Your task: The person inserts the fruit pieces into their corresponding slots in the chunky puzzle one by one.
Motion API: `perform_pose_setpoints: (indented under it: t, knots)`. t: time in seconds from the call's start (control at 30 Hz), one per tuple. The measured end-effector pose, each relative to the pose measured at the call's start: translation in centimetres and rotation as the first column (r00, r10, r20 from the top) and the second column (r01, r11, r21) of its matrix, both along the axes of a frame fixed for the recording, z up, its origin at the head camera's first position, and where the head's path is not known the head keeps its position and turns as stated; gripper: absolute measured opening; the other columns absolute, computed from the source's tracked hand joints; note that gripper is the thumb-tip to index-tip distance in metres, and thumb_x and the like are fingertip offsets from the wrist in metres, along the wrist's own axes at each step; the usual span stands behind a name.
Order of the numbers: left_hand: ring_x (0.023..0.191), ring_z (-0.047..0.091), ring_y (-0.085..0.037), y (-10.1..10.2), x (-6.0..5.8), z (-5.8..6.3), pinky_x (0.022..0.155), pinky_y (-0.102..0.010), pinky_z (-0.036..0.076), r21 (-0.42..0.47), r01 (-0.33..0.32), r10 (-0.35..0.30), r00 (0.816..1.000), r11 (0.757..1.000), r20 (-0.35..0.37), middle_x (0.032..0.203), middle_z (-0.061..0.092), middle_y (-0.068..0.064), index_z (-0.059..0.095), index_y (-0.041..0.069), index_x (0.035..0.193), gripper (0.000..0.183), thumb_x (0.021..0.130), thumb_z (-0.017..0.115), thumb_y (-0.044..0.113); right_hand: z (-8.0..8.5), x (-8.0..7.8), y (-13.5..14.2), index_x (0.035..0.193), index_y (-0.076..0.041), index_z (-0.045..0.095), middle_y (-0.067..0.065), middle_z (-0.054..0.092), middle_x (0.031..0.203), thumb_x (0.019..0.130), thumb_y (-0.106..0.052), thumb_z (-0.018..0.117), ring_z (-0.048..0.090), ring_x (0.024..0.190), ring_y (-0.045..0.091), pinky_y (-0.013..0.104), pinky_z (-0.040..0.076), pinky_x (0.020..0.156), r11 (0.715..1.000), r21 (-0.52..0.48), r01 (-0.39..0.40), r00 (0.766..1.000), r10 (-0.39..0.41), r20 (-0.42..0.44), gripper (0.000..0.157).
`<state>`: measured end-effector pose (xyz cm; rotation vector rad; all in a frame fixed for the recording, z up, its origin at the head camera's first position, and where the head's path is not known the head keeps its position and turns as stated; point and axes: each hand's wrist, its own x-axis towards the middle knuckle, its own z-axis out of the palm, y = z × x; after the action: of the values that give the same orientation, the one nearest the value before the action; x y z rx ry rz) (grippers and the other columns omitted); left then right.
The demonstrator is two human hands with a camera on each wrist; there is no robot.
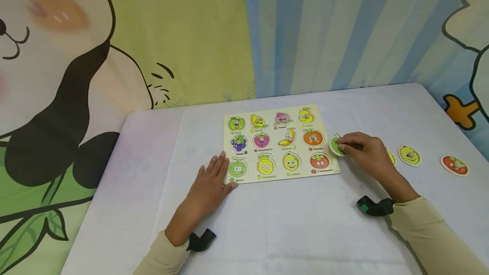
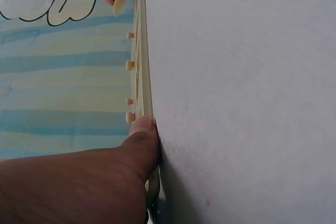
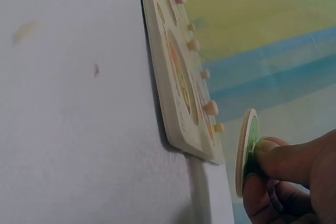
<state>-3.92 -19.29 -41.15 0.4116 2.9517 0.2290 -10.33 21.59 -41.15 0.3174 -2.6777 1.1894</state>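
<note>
A wooden fruit puzzle board [image 1: 279, 156] lies flat on the table. Knobbed fruit pieces sit in its upper two rows, while the bottom row shows printed recesses without knobs. Just off the board's right edge, my right hand [image 1: 364, 154] pinches a round green melon piece [image 1: 334, 145] by its knob. The right wrist view shows this melon piece [image 3: 245, 150] tilted on edge, held between thumb and fingers, apart from the board. My left hand [image 1: 206, 188] rests with extended fingers at the board's lower left edge. Its thumb [image 2: 140, 135] touches the board's rim in the left wrist view.
Right of my right hand lie a yellow lemon piece [image 1: 409, 156] and a red persimmon piece [image 1: 454, 165]. Another yellow piece [image 1: 391, 156] is partly hidden behind that hand. A printed curtain [image 1: 191, 33] hangs behind the white-covered table [image 1: 290, 220].
</note>
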Motion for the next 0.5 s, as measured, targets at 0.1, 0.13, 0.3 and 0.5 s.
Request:
perform_pose_setpoints:
  t: [0.1, 0.13, 0.3, 0.5]
  knots:
    - [0.147, 0.010, -0.031, -0.1, 0.0, 0.0, 0.112, -0.057, 0.017, 0.000, -0.003, 0.003, 1.000, 1.000, 0.000, 0.161, 0.014, -0.012, 0.024, 0.003, 0.154, 0.079, 0.095, 0.058, 0.044, 0.1, -0.3, -0.8, 0.099, -0.001, 0.075, 0.012, 0.068, 0.103, 0.087, 0.000, 0.072, 0.053, 0.090, -0.006, 0.005, 0.042, 0.072, 1.000, 0.002, -0.022, 1.000, 0.022, 0.005, 0.012]
    - [0.147, 0.010, -0.031, -0.1, 0.0, 0.0, 0.112, -0.057, 0.017, 0.001, -0.002, 0.002, 1.000, 1.000, 0.001, 0.161, 0.014, -0.012, 0.024, 0.003, 0.154, 0.079, 0.095, 0.058, 0.044, 0.2, -0.4, -1.1, 0.099, -0.001, 0.075, 0.012, 0.068, 0.103, 0.087, 0.000, 0.072, 0.054, 0.089, -0.003, 0.006, 0.042, 0.071, 1.000, 0.000, -0.031, 1.000, 0.031, 0.007, 0.012]
    - [0.147, 0.010, -0.032, -0.1, 0.0, 0.0, 0.112, -0.057, 0.016, 0.001, 0.004, -0.004, 1.000, 1.000, 0.010, 0.161, 0.014, -0.012, 0.023, 0.003, 0.154, 0.079, 0.096, 0.058, 0.045, 0.5, -0.9, -2.5, 0.099, -0.001, 0.075, 0.012, 0.067, 0.102, 0.087, 0.000, 0.071, 0.058, 0.088, 0.006, 0.006, 0.044, 0.072, 0.996, -0.013, -0.087, 0.996, 0.087, 0.008, 0.012]
    - [0.147, 0.009, -0.031, 0.0, -0.1, 0.1, 0.112, -0.057, 0.016, -0.013, 0.007, -0.007, 1.000, 1.000, 0.012, 0.161, 0.013, -0.012, 0.023, 0.003, 0.154, 0.078, 0.097, 0.056, 0.045, 0.8, -1.3, -4.0, 0.097, -0.002, 0.075, 0.010, 0.067, 0.102, 0.087, 0.000, 0.071, 0.059, 0.088, 0.004, 0.007, 0.045, 0.072, 0.991, -0.015, -0.135, 0.991, 0.135, 0.005, 0.011]
